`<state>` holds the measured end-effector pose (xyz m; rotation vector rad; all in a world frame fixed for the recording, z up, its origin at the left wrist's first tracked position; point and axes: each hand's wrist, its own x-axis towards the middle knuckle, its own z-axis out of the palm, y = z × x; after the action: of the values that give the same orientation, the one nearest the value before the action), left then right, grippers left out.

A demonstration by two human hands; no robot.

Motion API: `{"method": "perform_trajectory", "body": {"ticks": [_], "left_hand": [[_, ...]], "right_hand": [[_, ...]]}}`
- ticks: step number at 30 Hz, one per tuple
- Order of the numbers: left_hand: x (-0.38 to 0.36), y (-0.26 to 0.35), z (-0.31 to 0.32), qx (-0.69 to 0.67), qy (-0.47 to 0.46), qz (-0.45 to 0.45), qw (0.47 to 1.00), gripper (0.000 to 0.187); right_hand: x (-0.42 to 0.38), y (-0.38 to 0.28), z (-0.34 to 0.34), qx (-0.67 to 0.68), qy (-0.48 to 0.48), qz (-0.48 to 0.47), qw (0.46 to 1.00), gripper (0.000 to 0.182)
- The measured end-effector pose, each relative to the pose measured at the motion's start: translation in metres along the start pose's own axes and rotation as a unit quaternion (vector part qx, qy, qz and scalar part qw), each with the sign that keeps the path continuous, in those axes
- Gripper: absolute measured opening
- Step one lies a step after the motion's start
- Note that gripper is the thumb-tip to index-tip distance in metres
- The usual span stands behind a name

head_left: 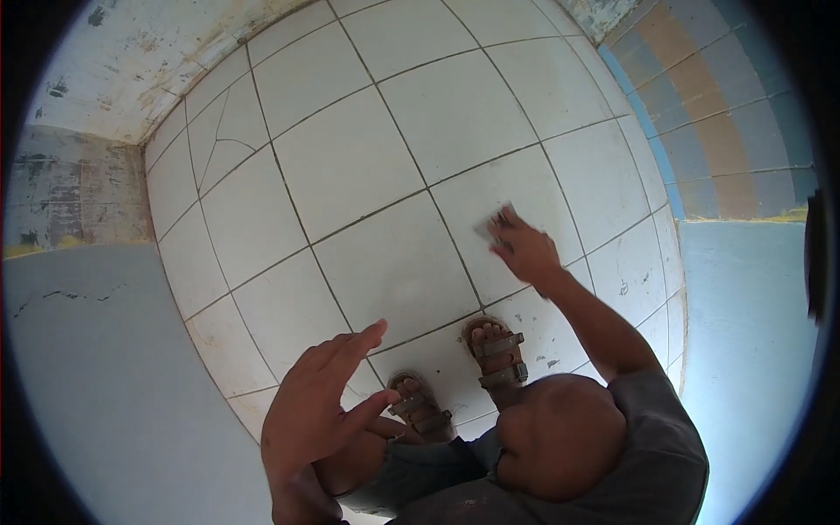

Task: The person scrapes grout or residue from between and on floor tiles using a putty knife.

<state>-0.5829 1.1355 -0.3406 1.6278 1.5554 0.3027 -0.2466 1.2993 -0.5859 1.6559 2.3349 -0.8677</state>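
Observation:
My right hand (528, 251) is low over the white tiled floor (367, 149), its fingers closed on a small flat grey piece (484, 229). What kind of thing this piece is I cannot make out, and the fingers hide part of it. It appears to touch the tile or be just above it. Nearer to me, at lower left, my left hand (328, 398) is raised with fingers stretched and thumb apart, holding nothing. It is close to my bent left knee.
My sandalled feet, the left sandal (420, 407) and right sandal (499, 354), stand on the tiles. A blue-grey wall (114, 376) rises at left and a striped tiled wall (709, 114) at right. Dark specks (547, 362) lie by my right foot. One far-left tile is cracked.

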Motion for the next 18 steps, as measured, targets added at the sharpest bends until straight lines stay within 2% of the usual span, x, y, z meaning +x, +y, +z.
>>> {"method": "perform_trajectory", "body": {"ticks": [4, 5, 7, 11, 13, 16, 18], "left_hand": [[-0.001, 0.001, 0.002, 0.012, -0.024, -0.016, 1.0, 0.088], [-0.004, 0.0, 0.001, 0.008, -0.012, -0.021, 1.0, 0.087], [-0.01, -0.003, -0.001, 0.003, 0.003, -0.031, 1.0, 0.087], [-0.022, -0.01, -0.003, -0.021, 0.029, -0.05, 0.998, 0.085], [-0.021, -0.012, -0.009, -0.026, 0.043, -0.054, 0.997, 0.085], [-0.015, -0.009, -0.005, -0.017, 0.038, -0.062, 0.997, 0.085], [-0.006, -0.003, -0.007, -0.031, 0.029, -0.025, 0.999, 0.086]], "right_hand": [[0.1, -0.015, 0.005, -0.015, 0.078, -0.019, 0.997, 0.044], [0.121, -0.02, 0.005, -0.015, 0.078, -0.023, 0.997, 0.044], [0.151, -0.029, 0.006, -0.073, 0.01, -0.003, 0.997, 0.042], [0.157, -0.039, 0.0, -0.05, -0.021, -0.02, 0.998, 0.041], [0.145, -0.042, 0.009, -0.108, -0.001, -0.004, 0.994, 0.041], [0.156, -0.041, 0.009, -0.115, 0.023, -0.027, 0.993, 0.042], [0.152, -0.041, 0.012, -0.103, 0.013, -0.018, 0.994, 0.042]]}}
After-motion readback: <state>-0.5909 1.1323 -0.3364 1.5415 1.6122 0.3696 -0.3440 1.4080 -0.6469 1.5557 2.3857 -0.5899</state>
